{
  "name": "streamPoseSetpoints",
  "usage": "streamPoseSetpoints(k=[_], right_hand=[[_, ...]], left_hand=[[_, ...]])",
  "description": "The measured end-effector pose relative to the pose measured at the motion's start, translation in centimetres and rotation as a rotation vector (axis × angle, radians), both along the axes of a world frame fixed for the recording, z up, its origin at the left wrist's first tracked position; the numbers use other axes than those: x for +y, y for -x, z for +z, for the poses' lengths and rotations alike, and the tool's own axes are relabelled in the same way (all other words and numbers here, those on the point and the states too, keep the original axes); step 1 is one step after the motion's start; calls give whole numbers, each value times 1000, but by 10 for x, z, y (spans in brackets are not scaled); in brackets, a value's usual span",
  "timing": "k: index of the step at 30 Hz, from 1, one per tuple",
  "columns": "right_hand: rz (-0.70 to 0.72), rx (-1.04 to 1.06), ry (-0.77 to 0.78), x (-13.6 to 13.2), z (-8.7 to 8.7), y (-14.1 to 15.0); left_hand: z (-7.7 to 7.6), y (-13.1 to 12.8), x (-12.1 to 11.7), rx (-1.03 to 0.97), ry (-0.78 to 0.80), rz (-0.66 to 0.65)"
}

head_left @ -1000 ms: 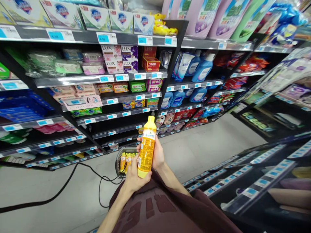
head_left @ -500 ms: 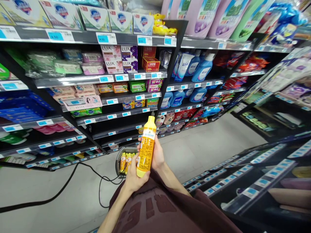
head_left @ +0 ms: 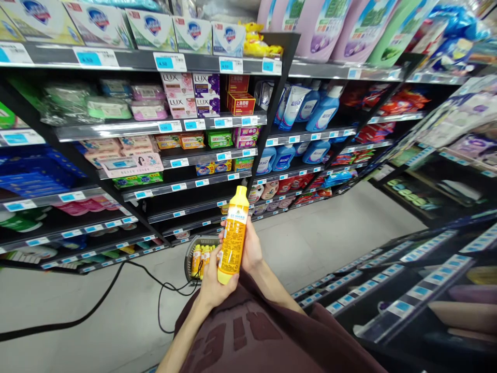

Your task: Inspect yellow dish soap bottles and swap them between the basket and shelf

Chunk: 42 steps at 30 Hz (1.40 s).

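Note:
A yellow plastic cleaner bottle (head_left: 233,235) with an orange, closely printed label is held between both hands in front of my body, cap end up and tilted slightly right. My left hand (head_left: 215,282) grips its lower part, thumb across near the base. Around the right side and back of the bottle, my right hand (head_left: 251,243) is closed, some of its fingers hidden behind it. Beyond my left hand, a dark basket (head_left: 188,257) on the floor holds several similar yellow bottles (head_left: 196,260).
Shelves (head_left: 194,178) of boxed soap (head_left: 178,93) and blue bottles (head_left: 324,111) run ahead. Another rack (head_left: 411,295) stands close on the right. A black cable (head_left: 97,305) trails over the grey floor (head_left: 128,336) to the basket.
The bottle has turned very slightly in my hands, its label shifting a little to the left. Both hands stay almost where they were.

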State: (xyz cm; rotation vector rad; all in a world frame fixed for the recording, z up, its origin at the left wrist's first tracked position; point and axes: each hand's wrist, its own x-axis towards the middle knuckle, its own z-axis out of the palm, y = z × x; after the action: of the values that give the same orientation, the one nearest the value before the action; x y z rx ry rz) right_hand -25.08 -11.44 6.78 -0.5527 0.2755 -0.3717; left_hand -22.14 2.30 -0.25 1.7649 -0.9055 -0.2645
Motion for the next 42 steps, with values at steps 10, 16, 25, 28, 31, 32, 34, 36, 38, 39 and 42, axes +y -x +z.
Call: streamPoseSetpoints(k=[10,16,25,28,31,32,34,36,38,39,42], right_hand=[[11,-26,-41,0,-3,0],[-9,-21,19,2,-1,0],[-62,-18,65,3,-1,-1],[-84,-33,61,5,-1,-2],[-159,-20,63,8,1,-2],[-204,-13,64,9,1,-2],[-302,-4,59,10,-1,-2],[-359,-1,51,9,-4,-3],[-379,1,55,7,-9,-2],[-383,2,66,6,-11,-2],[-338,-13,129,2,-11,-1]], left_hand=[[-3,1,1,26,-34,22],[-5,-1,1,14,-17,-1],[-2,0,1,14,6,1],[1,-1,-1,-1,4,11],[6,-3,-7,-42,20,88],[8,-4,-10,-60,33,125],[10,-7,-14,-75,54,182],[10,-9,-15,-34,62,189],[7,-10,-14,80,88,156],[5,-9,-12,168,110,125],[0,-4,-7,528,239,-34]])
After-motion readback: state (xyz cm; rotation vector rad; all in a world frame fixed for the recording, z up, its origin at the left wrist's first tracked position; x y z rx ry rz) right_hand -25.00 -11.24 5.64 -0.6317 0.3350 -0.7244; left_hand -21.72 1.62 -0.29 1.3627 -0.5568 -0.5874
